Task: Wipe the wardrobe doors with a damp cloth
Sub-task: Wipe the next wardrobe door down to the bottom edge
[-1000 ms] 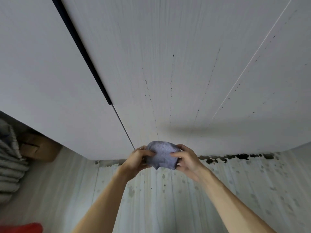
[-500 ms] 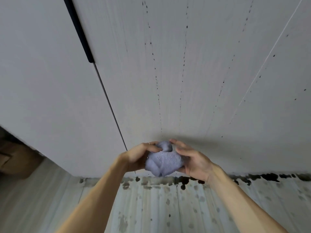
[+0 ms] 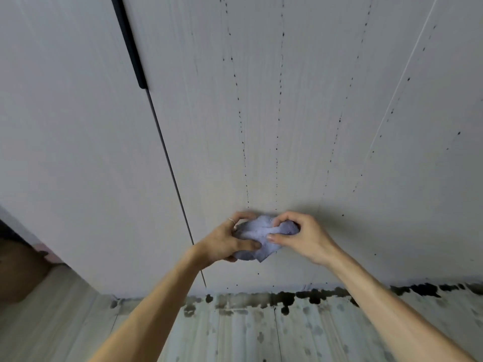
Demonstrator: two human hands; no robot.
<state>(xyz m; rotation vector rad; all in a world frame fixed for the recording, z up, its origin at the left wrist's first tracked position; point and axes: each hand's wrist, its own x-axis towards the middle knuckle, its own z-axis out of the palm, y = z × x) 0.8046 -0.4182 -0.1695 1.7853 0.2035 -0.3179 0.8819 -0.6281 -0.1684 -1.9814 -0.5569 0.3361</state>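
Observation:
A bunched pale blue cloth (image 3: pixel 257 237) sits between both my hands, low in front of the white wardrobe door (image 3: pixel 287 113). My left hand (image 3: pixel 224 242), with a ring on one finger, grips its left side, thumb across the front. My right hand (image 3: pixel 300 237) pinches the right side with curled fingers. Dark drip trails run down the door above the cloth. A second door (image 3: pixel 73 139) stands to the left, past a thin gap with a black handle strip (image 3: pixel 130 45).
The pale wood-look floor (image 3: pixel 235 333) below the doors carries dark wet blotches along the wardrobe's base. A brown object (image 3: pixel 23 270) lies at the far left beside the wardrobe's corner.
Both hands have kept hold of the cloth and reworked the bundle between them. The view has tilted, so the doors fill more of the frame and the drip trails look longer.

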